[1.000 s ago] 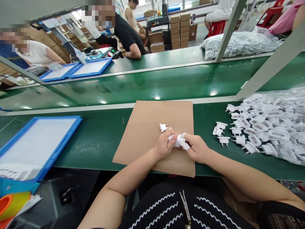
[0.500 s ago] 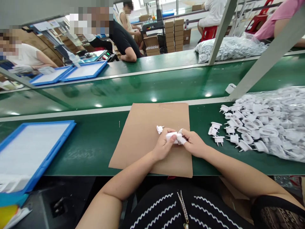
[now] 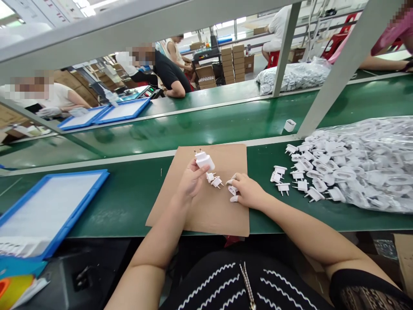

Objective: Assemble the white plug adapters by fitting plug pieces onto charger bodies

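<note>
My left hand (image 3: 189,183) holds a white plug charger (image 3: 205,160) above the cardboard sheet (image 3: 200,211), thumb on its near side. Its two metal pins point up and away from me. Below it, two small white two-pin plug pieces (image 3: 217,182) lie close together on the cardboard. To their right is my right hand (image 3: 250,191), with white covers on some fingertips. Its thumb and fingers curl around another white plug piece (image 3: 232,189), partly hidden by them.
Loose plug pieces (image 3: 303,185) spill from a clear plastic bag (image 3: 380,172) at right. A blue-rimmed tray (image 3: 61,198) with white items along its near end lies left. A white shell (image 3: 290,125) stands beyond the ledge, near a slanted metal post (image 3: 335,73). Co-workers sit across.
My hands have moved apart. The charger has gone up and left in my left hand, its pins now showing. Two plug pieces now show on the cardboard where one showed before. The view has tilted up.
</note>
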### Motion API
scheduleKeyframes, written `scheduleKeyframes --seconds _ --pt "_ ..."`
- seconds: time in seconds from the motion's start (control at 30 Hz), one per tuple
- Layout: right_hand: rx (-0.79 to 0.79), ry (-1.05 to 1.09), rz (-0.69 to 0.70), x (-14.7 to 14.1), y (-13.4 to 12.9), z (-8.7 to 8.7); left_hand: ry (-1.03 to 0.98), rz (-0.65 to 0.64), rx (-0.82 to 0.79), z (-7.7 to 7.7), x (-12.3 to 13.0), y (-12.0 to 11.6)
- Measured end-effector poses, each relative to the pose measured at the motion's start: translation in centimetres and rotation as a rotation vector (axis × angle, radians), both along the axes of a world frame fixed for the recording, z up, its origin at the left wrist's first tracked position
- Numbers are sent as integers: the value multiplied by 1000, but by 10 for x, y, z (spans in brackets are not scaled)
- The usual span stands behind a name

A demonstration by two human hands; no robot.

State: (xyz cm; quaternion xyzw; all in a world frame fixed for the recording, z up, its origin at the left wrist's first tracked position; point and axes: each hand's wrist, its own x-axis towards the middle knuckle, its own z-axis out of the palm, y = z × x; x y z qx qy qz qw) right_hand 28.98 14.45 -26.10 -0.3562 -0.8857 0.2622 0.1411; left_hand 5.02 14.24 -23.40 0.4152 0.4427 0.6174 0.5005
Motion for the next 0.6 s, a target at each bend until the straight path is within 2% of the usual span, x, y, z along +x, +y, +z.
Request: scheduleKeyframes --seconds 0.1,0.23,0.37,0.47,0.6 --pt "-17 60 -15 -8 2 -11 289 121 59 -3 -19 39" --pt "-140 363 -106 -9 11 -21 663 258 -64 -10 -44 111" --pt "-229 440 -224 -6 15 -22 833 394 -108 -18 -53 175" --pt "-203 409 -269 -3 13 -15 900 470 -114 -22 -51 206" --pt "-168 422 -285 -2 7 -7 997 484 -162 -30 -51 222"
